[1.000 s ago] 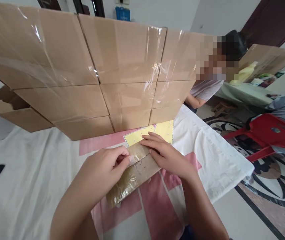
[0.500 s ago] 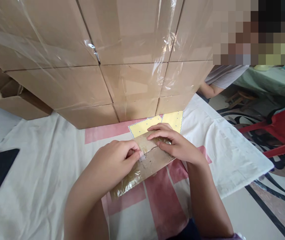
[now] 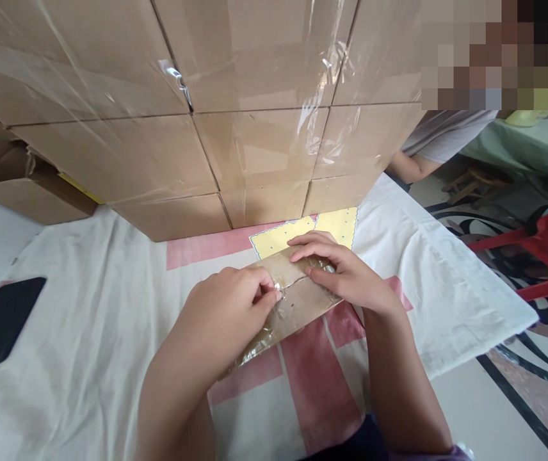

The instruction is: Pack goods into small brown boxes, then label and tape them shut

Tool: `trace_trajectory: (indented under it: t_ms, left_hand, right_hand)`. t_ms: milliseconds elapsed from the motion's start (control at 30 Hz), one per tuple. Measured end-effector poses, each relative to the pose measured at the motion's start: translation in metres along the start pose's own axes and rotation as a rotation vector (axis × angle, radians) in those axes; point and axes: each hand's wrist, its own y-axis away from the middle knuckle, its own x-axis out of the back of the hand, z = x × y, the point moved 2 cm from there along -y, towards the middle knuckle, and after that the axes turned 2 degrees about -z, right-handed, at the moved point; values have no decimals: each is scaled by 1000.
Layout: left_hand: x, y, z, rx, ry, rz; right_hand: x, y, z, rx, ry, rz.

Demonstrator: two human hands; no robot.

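Observation:
A flat brown cardboard piece [image 3: 298, 306] covered in clear tape lies on the white and pink cloth [image 3: 91, 320] in front of me. My left hand [image 3: 228, 310] rests on its left part, thumb and forefinger pinched on a bit of clear tape at the middle seam. My right hand [image 3: 341, 272] lies on the piece's far right end, fingers pressed flat and together on it. A yellow dotted sheet [image 3: 303, 230] shows just beyond the piece.
A wall of taped cardboard boxes [image 3: 235, 109] stands right behind the piece. An open box [image 3: 19, 186] sits at the left. A black phone [image 3: 0, 323] lies on the cloth at the left edge. Another person [image 3: 442, 141] sits at the right, near a red chair [image 3: 547, 250].
The view has tilted down and closer to the boxes. Both hands stay on the cardboard piece; the left pinch has shifted slightly right along the seam.

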Motion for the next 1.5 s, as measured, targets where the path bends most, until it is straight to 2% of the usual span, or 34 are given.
trace_trajectory:
  t_ms: [167,233,367,433,633,800,900,1000,1167,1500]
  left_hand:
    - [0,6,5,32,-46,27]
    - [0,13,8,-16,-9,24]
    - [0,26,17,-166,102,-57]
    - [0,25,17,-155,96,-69]
    - [8,12,2,-14,80,-73]
    - [19,22,-16,-91,144,-148]
    - [21,25,-20,-149,159,-186]
    - [19,22,-21,-144,126,-168]
    - [16,15,-21,-46,39,-98]
    - [14,16,-13,81,-88,-11]
  right_hand:
    - [0,1,0,8,-2,8]
    - [0,1,-1,7,-3,11]
    - [1,1,0,0,-9,7]
    - [1,1,1,1,-11,8]
    - [2,-2,4,20,-11,11]
    - [2,-1,3,21,-7,10]
    - [2,0,3,27,-11,15]
    - [1,0,3,15,-18,18]
    - [0,0,2,4,-3,25]
    - [-1,1,-2,-8,72,37]
